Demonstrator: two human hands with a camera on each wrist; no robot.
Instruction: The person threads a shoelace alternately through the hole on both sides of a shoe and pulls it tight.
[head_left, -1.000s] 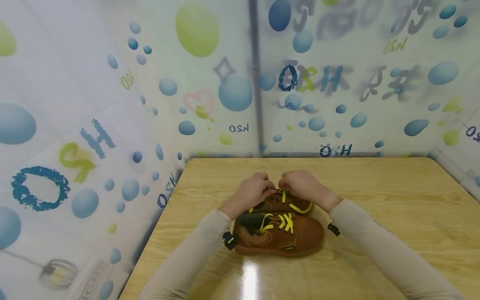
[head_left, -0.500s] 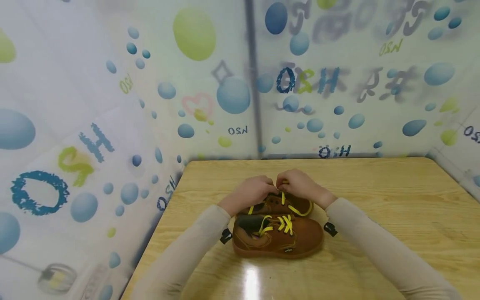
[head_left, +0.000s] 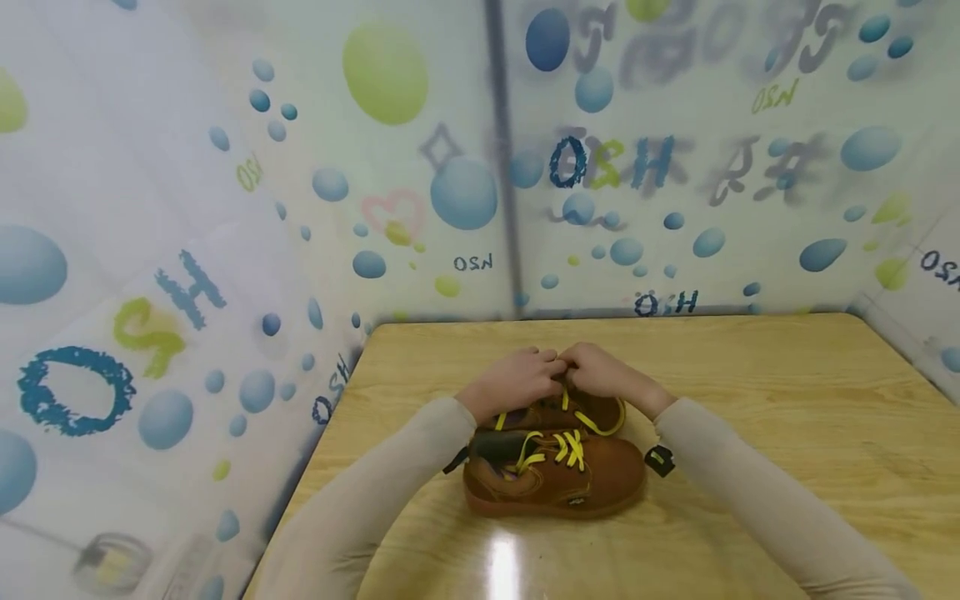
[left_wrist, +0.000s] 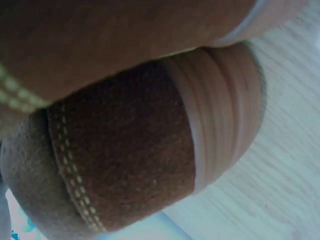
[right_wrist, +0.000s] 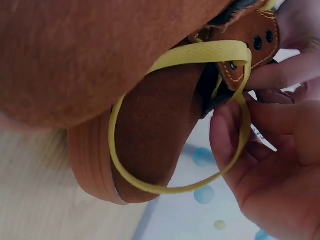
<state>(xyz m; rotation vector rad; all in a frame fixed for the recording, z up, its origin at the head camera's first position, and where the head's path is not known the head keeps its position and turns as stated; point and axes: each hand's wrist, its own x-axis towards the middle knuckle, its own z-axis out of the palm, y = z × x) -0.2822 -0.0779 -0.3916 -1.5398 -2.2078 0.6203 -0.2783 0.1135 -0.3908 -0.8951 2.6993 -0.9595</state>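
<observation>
Left hand (head_left: 525, 381) and right hand (head_left: 606, 372) meet at the rear shoe (head_left: 602, 408) (yellow lace (head_left: 590, 425) fitted); the front shoe (head_left: 611, 475) lies nearer.

The shoes (head_left: 611, 477) look like suede leather, matt and slightly fuzzy; their soles (left_wrist: 220, 110) seem to be of smooth rubber. The lace (right_wrist: 210, 51) is a flat woven textile. The wood-grained table (head_left: 787, 392) has a glossy surface, while the sleeves (head_left: 386, 467) are matt cloth.

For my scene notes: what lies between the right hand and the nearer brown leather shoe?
The farther brown leather shoe, with its flat yellow lace, as the head view shows.
</observation>
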